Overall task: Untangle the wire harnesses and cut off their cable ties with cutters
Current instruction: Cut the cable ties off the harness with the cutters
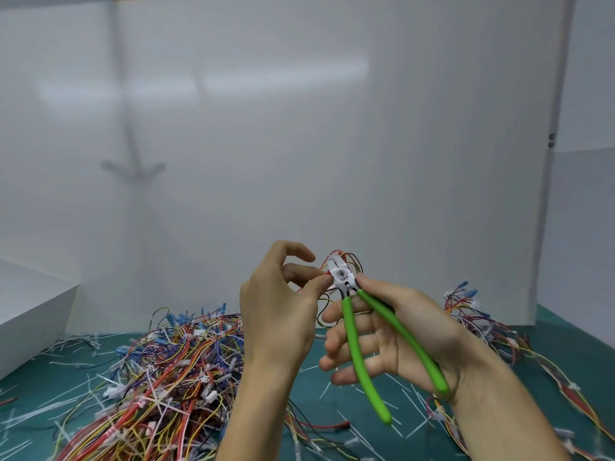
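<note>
We pinch a small harness of thin red and yellow wires [355, 261] between our left hand's [279, 301] thumb and forefinger. That likely steadies it just past the fingertips for the green-handled steel cutters [346, 281], whose spread handles our right hand [392, 334] loosely grips.

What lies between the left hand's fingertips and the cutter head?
Head view: a bunch of red and yellow wires, pinched by the left hand, meeting the cutters in the right hand.
</note>
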The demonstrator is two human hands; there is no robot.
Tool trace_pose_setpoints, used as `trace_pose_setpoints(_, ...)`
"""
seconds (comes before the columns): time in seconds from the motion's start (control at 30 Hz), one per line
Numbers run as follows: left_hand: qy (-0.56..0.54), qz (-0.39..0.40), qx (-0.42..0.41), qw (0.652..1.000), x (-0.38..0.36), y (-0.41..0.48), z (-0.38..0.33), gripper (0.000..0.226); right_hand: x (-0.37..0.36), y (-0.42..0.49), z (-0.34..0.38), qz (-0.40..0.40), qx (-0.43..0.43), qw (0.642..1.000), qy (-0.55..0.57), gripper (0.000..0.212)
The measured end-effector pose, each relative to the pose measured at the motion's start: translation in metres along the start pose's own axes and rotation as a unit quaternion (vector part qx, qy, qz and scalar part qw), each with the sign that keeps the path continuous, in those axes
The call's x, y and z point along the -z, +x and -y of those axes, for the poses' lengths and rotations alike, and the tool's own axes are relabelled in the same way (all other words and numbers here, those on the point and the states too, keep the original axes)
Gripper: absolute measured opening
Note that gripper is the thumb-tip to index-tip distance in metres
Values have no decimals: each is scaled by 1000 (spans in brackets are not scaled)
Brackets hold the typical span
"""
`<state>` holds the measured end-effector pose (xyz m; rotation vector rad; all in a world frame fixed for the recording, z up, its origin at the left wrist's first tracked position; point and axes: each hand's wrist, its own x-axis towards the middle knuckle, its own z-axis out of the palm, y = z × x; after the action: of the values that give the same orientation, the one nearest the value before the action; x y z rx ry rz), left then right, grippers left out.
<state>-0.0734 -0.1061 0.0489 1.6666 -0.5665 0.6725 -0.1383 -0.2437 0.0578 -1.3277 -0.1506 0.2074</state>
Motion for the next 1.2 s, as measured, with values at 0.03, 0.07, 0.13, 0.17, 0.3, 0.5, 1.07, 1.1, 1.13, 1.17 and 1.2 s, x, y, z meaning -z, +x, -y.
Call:
trace_pose_setpoints(0.03,8,-3,-6,1000,0,0,-1,32,0,0,0,1,1,1000,1,61)
trace_pose_setpoints(0.07,12,-4,-11,1000,0,0,-1,32,0,0,0,0,2,1000,1,61)
trace_pose_setpoints(0.13,18,-4,-14,1000,0,-1,-1,32,-1,0,1,-6,3,1000,-1,61)
trace_pose_setpoints(0.17,21,-4,-16,1000,0,-1,-1,32,-1,0,1,-11,3,1000,-2,60)
trace_pose_setpoints(0.3,24,-8,-21,999,-2,-1,-1,33,1,1,1,-28,4,1000,-3,59)
trace_pose_setpoints(0.5,31,-13,-38,999,-2,-2,0,34,1,0,1,-24,-2,1000,-4,60)
trace_pose_setpoints(1.07,24,-11,-38,999,-4,-2,0,36,-1,-1,1,-41,-8,999,-8,53)
trace_pose_setpoints(1.1,21,-12,-36,999,-4,-1,0,37,-1,-1,1,-39,-7,999,-10,54)
trace_pose_setpoints(1.13,18,-13,-34,999,-4,-1,0,36,0,0,1,-37,-4,999,-12,54)
trace_pose_setpoints(1.17,15,-15,-32,999,-3,-1,1,36,0,0,0,-35,2,999,-14,55)
trace_pose_setpoints(1.2,12,-17,-27,999,-2,0,1,35,0,1,0,-32,10,999,-18,56)
